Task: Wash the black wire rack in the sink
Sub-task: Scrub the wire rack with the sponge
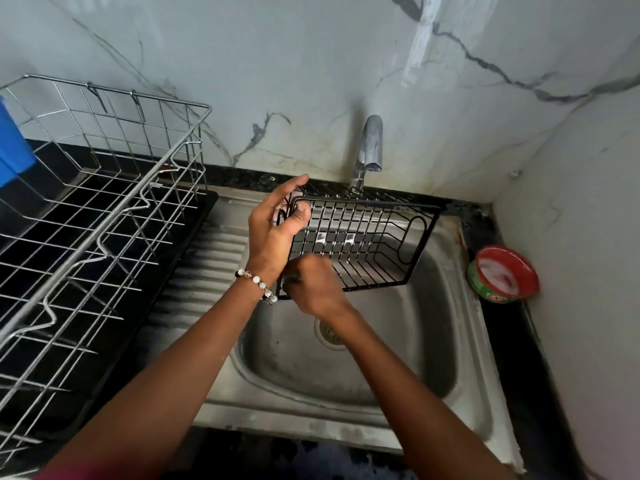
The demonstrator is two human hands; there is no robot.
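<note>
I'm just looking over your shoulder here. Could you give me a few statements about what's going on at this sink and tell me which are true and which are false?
1. The black wire rack is held up over the stainless steel sink. True.
2. Water is pouring from the chrome tap. False: no stream shows.
3. The left hand grips the rack's left end. True.
4. The round red-rimmed soap tub sits left of the sink. False: it sits to the right.
5. The large silver wire dish drainer stands left of the sink. True.
</note>
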